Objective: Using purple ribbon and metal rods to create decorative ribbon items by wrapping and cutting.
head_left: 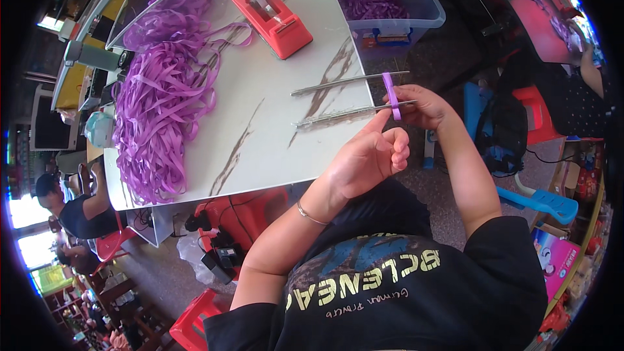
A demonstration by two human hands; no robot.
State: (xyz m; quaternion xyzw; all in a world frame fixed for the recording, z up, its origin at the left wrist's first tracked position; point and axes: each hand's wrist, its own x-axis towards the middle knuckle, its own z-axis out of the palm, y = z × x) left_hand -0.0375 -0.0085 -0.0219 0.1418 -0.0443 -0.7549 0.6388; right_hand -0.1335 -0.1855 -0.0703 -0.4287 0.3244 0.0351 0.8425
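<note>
At the table's near right edge, seen from the head camera, the right hand [426, 107] closes around the handle end of long metal tongs [348, 97], whose two arms run leftward over the white marbled tabletop [260, 123]. A short purple ribbon strip [390, 95] stands across both arms, just beside that grip. The left hand [367, 159] is nearest, index fingertip touching the strip, seemingly pinching it. Farther left lie a purple ribbon heap [162, 104] and a red tape dispenser [272, 17].

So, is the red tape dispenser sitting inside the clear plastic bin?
No, the red tape dispenser stands on the white marble table, beside the clear plastic bin.
</note>
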